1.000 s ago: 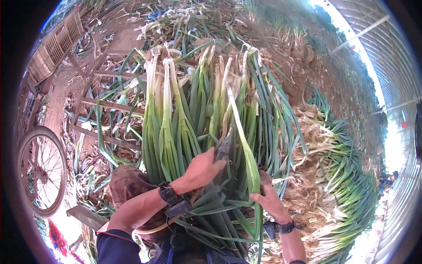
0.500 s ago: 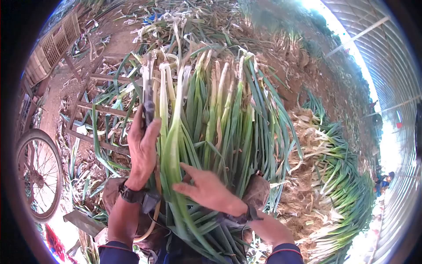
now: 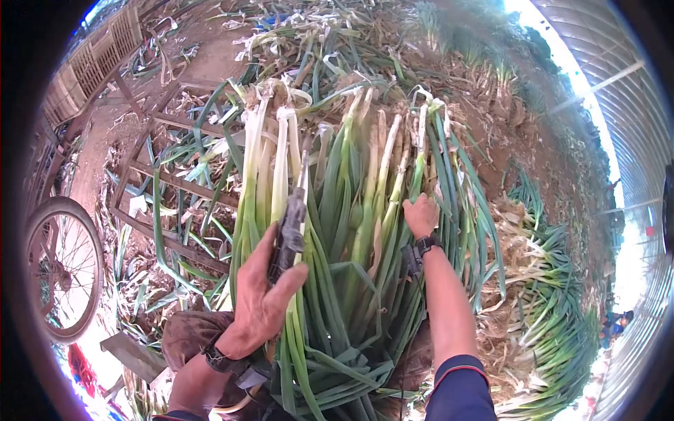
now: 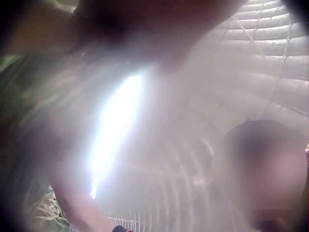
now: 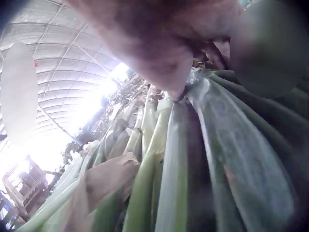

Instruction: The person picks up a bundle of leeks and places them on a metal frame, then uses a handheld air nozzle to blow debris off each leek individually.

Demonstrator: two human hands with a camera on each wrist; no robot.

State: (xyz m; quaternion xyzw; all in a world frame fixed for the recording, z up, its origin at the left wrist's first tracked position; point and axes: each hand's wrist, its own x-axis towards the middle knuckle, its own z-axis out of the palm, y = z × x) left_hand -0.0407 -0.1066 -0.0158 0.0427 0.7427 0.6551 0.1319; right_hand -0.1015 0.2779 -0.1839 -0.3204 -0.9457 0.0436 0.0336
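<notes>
A pile of long green onions lies across the person's lap, white root ends pointing away. In the head view, the left hand grips a dark tool with a thin metal tip, held above the left part of the pile. Farther right, the right hand reaches in with curled fingers around a green onion stalk. The right wrist view shows that hand's fingers down among the stalks, the held part mostly hidden beneath them. In the blurred left wrist view the tool does not show.
A wooden frame lies over loose leaves at the left, with a wheel beyond it. More green onions are heaped along the right. A pale hose shows below the left wrist.
The right hand first held one green onion at the right, brought it over to the left stalks, then let go and reached back right into the pile. The left hand with the tool swung left, then slightly right.
</notes>
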